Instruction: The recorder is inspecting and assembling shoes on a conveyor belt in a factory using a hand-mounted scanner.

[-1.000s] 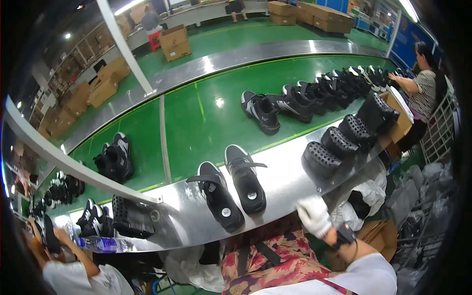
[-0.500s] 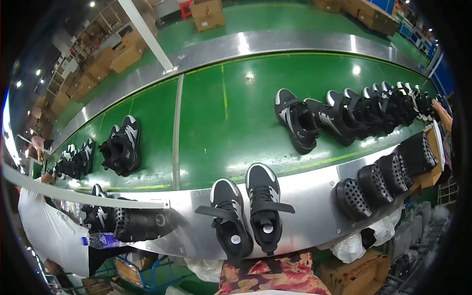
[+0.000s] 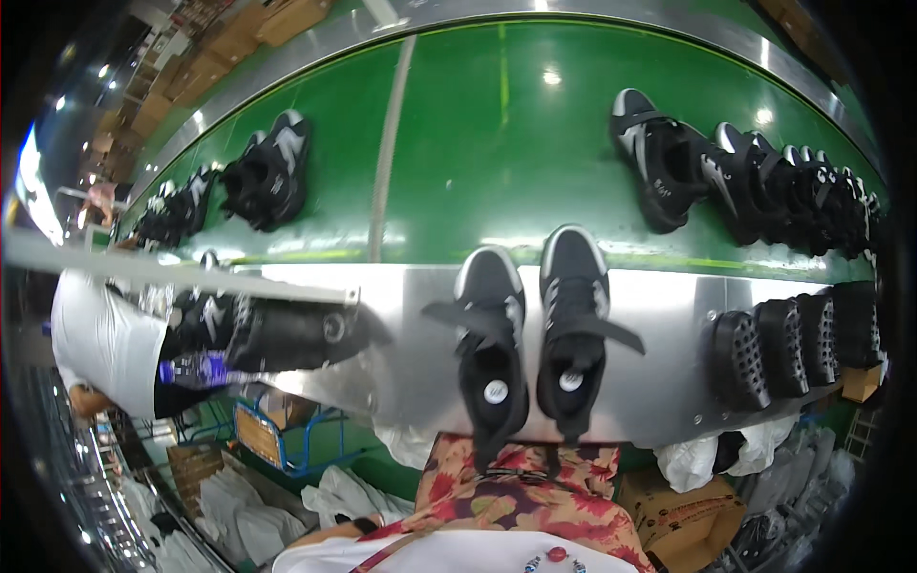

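Observation:
Neither of my hands shows in the head view. Two black shoes with white toe trim sit side by side on the steel ledge right in front of me: the left shoe and the right shoe, heels toward me, straps hanging loose, a round white sticker inside each. Below them I see my red flowered apron and white top.
The green conveyor belt carries a pair of black shoes at left and a row of black shoes at right. Black perforated shoe forms hang at the ledge's right. A person in white stands left, near a water bottle.
The view has tilted down and toward me, so the two shoes sit higher and larger in frame. My gloved right hand, seen a second ago, has left the view.

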`<state>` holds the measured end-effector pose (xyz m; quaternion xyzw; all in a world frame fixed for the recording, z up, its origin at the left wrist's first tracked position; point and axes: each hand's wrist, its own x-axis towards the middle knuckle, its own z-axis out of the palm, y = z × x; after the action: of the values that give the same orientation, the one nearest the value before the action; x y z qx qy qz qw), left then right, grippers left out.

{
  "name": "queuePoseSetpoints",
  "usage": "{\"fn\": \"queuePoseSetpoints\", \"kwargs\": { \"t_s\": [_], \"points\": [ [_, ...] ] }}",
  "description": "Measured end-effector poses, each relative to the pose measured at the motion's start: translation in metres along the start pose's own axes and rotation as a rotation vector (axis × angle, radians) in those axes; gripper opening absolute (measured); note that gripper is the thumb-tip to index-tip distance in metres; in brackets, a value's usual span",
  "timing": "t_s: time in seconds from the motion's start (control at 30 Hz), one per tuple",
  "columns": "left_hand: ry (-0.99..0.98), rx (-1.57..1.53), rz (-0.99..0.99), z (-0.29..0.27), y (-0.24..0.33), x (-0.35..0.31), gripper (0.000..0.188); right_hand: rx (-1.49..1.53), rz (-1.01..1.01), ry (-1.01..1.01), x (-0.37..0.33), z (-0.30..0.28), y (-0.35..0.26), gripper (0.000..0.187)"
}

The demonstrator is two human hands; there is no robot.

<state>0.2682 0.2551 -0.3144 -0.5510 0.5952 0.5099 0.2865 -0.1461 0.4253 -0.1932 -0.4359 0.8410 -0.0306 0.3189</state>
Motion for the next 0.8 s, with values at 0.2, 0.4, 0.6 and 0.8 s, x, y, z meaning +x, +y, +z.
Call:
{"fn": "queuePoseSetpoints", "kwargs": {
  "t_s": [0.2,0.4,0.6,0.8],
  "points": [
    [-0.066,0.040,0.116,0.034,-0.038,0.019,0.030,-0.060,-0.057,0.023,-0.009,0.022,0.010,0.022],
    [-0.289,0.232,0.528,0.045,-0.158,0.020,0.030,-0.135,-0.151,-0.115,-0.021,0.023,0.016,0.025],
    [0.346,0.552,0.035,-0.070,-0.037,-0.050,0.037,-0.346,-0.206,-0.525,-0.027,-0.002,0.006,0.028],
    [1.420,0.150,0.879,-0.156,0.079,-0.085,0.035,0.237,-0.684,0.286,0.044,-0.092,-0.124,0.010]
  ]
}}
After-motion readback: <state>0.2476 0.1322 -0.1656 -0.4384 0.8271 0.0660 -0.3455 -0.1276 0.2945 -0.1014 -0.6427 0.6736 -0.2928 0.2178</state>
